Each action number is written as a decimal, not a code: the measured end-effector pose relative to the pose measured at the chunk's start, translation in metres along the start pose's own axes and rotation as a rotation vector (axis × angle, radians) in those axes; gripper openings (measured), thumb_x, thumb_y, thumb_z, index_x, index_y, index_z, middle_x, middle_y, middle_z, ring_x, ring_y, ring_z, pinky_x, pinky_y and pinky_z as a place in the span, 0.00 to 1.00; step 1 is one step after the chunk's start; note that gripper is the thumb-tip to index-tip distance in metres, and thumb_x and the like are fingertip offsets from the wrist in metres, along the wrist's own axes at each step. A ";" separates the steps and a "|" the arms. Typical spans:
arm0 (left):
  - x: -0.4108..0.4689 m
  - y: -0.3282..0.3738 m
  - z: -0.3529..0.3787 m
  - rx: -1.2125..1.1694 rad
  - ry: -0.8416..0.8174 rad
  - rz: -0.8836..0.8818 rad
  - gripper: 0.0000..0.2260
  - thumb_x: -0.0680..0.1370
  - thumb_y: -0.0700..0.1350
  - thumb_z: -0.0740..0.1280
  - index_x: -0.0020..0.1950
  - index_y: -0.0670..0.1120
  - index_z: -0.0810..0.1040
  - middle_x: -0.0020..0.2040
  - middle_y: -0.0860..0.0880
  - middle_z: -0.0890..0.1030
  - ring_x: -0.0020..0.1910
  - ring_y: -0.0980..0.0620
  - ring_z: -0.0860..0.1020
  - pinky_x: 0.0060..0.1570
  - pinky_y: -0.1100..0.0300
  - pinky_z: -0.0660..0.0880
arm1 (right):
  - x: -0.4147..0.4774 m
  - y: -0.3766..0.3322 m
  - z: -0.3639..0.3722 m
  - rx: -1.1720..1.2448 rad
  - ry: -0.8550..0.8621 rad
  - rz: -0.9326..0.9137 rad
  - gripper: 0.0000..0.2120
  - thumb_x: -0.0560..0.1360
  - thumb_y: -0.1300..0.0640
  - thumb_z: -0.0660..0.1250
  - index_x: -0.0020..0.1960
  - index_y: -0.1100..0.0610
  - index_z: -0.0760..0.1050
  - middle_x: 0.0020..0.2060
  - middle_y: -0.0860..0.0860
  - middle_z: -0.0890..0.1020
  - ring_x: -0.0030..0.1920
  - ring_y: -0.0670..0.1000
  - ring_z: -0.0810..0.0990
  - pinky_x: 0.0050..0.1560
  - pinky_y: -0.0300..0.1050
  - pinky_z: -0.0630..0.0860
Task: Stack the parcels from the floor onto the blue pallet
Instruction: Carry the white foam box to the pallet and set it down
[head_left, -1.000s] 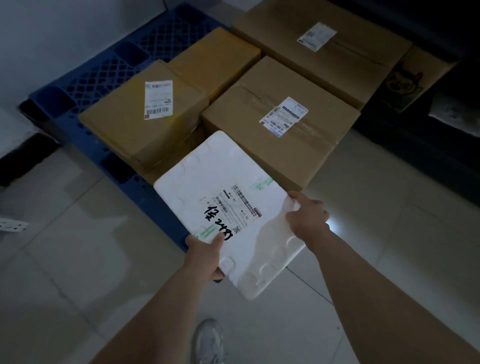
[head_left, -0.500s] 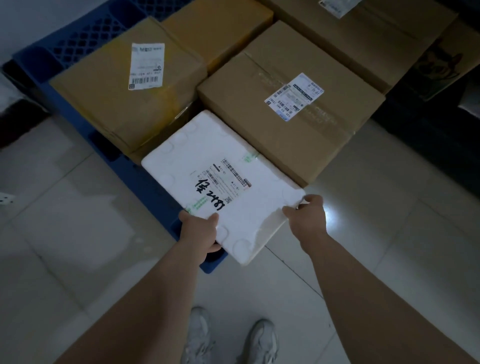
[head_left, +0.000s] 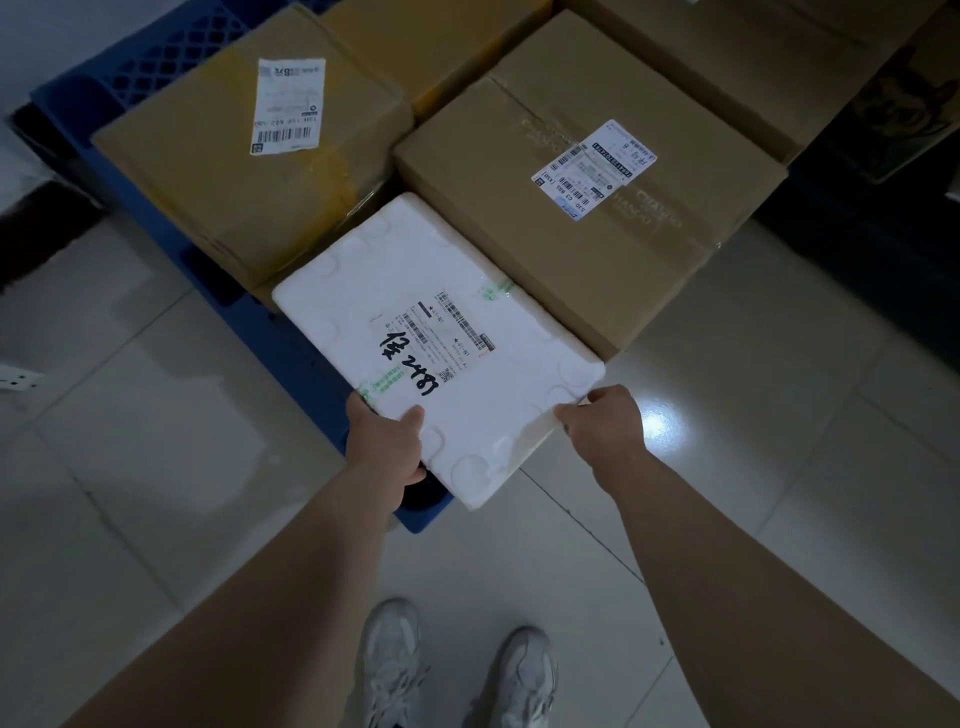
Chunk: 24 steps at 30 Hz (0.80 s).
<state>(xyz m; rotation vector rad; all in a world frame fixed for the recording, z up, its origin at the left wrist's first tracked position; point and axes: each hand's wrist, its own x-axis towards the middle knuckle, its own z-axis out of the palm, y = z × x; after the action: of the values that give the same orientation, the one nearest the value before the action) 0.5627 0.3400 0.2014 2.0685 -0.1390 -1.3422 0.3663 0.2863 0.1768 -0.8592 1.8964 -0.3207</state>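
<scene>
A white foam parcel (head_left: 431, 291) with a shipping label and black handwriting lies over the near corner of the blue pallet (head_left: 291, 343). My left hand (head_left: 382, 447) grips its near left edge, thumb on top. My right hand (head_left: 608, 423) holds its near right corner. The parcel's near corner overhangs the pallet. Behind it on the pallet stand a brown box (head_left: 208, 156) with a white label on the left and a larger taped brown box (head_left: 519, 208) on the right. Whether the foam parcel rests fully on the pallet is hidden.
More cardboard boxes (head_left: 727, 57) fill the pallet's far side. Pale floor tiles (head_left: 130, 441) surround the pallet's near corner, with a bright light reflection (head_left: 657, 421) right of my right hand. My two white shoes (head_left: 452, 675) stand below. Dark objects lie at the far right.
The foam parcel has moved forward and down onto the pallet's near corner, against the two brown boxes. I have stepped closer; both hands keep their hold.
</scene>
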 end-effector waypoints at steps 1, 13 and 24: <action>-0.001 0.001 -0.001 -0.002 0.005 0.020 0.27 0.77 0.40 0.66 0.73 0.51 0.58 0.58 0.49 0.71 0.55 0.47 0.73 0.37 0.50 0.79 | 0.000 0.000 0.002 0.007 -0.004 -0.003 0.11 0.72 0.60 0.70 0.52 0.62 0.72 0.37 0.54 0.73 0.28 0.47 0.69 0.21 0.34 0.62; 0.010 0.008 0.002 0.066 0.009 0.001 0.21 0.80 0.37 0.60 0.71 0.48 0.59 0.46 0.49 0.72 0.53 0.46 0.74 0.48 0.42 0.79 | 0.004 -0.016 0.009 0.031 -0.019 -0.038 0.15 0.71 0.62 0.71 0.56 0.66 0.75 0.48 0.58 0.82 0.37 0.50 0.76 0.28 0.38 0.68; -0.008 0.021 -0.001 0.260 0.083 0.093 0.28 0.76 0.43 0.66 0.73 0.43 0.59 0.64 0.38 0.74 0.59 0.38 0.77 0.58 0.42 0.75 | -0.030 -0.025 -0.004 -0.102 0.015 -0.143 0.20 0.76 0.56 0.68 0.64 0.62 0.69 0.47 0.52 0.76 0.45 0.51 0.75 0.41 0.43 0.71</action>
<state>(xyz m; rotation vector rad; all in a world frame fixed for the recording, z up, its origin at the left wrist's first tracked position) 0.5646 0.3275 0.2199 2.2983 -0.3859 -1.2332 0.3810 0.2885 0.2125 -1.0663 1.8820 -0.3191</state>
